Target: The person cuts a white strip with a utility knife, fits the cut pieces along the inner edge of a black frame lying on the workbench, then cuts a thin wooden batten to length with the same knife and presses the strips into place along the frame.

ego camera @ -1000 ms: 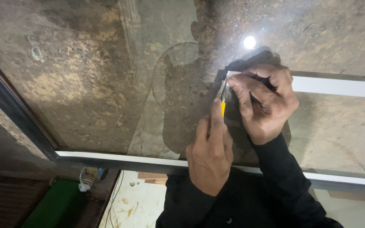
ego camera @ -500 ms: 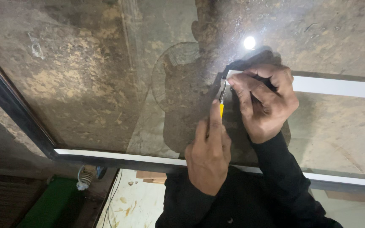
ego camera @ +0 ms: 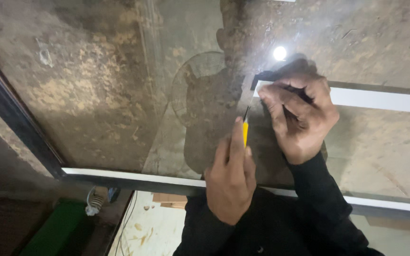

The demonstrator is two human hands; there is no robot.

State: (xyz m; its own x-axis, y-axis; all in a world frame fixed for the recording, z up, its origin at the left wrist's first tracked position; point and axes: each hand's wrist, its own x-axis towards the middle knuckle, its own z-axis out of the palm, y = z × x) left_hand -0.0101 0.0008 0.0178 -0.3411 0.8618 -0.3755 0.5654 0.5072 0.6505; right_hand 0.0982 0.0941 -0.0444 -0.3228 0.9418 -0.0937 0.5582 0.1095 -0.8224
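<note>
Head view is showing a dark frame bar [ego camera: 15,123] slanting at the left of a glass sheet [ego camera: 119,85]. Midway, the left hand [ego camera: 231,182] is gripping a yellow cutter [ego camera: 245,130] tight, blade touching the glass. Just right, the right hand [ego camera: 300,118] is pressing curled fingers onto a white strip [ego camera: 380,100].

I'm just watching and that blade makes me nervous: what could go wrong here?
The left hand drives a yellow knife toward the right hand, which pinches the white strip close by; a slip might cut those fingers. The blade tip rests on the glass sheet, so it may scratch it. Glare from the light reflection could hide the cut.
</note>
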